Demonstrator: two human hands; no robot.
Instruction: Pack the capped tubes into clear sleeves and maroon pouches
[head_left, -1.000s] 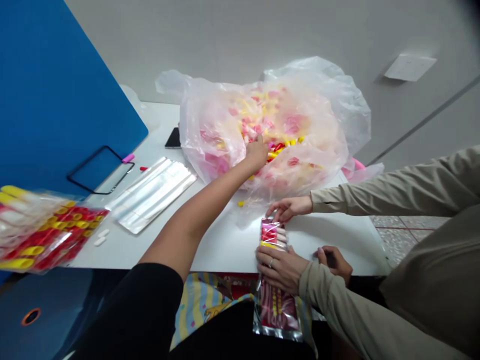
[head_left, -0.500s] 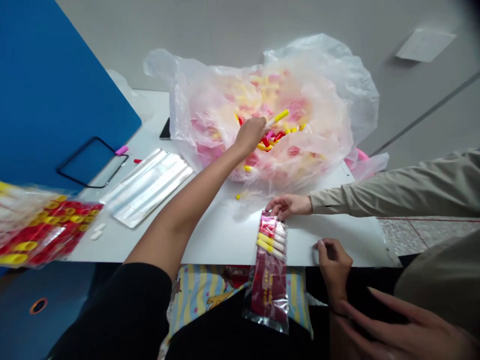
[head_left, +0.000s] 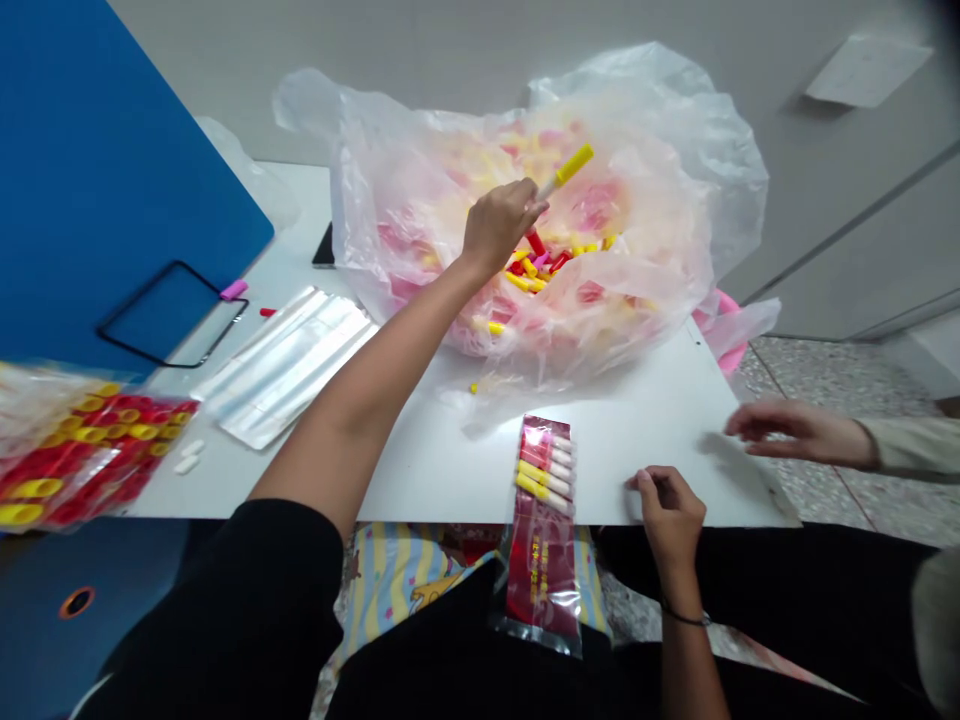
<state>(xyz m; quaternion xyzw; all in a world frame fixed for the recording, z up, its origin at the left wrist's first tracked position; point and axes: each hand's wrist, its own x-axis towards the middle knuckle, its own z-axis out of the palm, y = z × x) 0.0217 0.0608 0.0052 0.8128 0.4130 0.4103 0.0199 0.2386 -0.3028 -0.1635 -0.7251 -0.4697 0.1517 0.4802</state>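
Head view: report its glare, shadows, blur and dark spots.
Head view: bright glare streaks the silvery pouches; head view: a soft shadow lies on the white table by the co-worker's hand; head view: the red-and-yellow packs look smeared toward the left edge; head view: the top-right corner darkens; head view: the yellow-capped pen in the left hand reads clearly.

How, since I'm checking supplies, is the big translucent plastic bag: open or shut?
Open: the big translucent plastic bag gapes in the middle, baring small red, yellow and pink plastic pieces by the left hand.
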